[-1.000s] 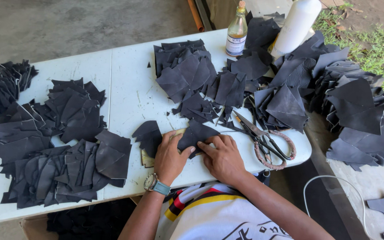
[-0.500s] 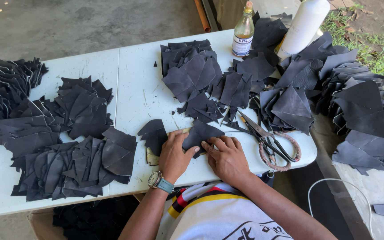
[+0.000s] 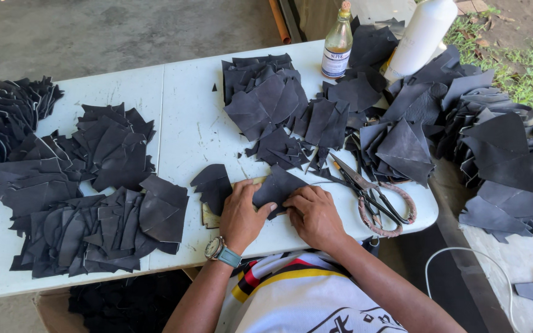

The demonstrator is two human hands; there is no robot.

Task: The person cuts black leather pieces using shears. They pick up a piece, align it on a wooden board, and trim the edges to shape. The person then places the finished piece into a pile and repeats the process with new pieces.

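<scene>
Both hands (image 3: 279, 216) on a dark leather piece (image 3: 277, 188) beside scissors (image 3: 374, 200)

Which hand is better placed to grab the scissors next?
Probably the right hand: the scissors lie on the white table just to its right. The left hand sits farther away, pressing the dark leather piece.

Both hands palm-down, side by side, fingers curled: left hand (image 3: 242, 213), right hand (image 3: 313, 213); forearms angled inward.
</scene>
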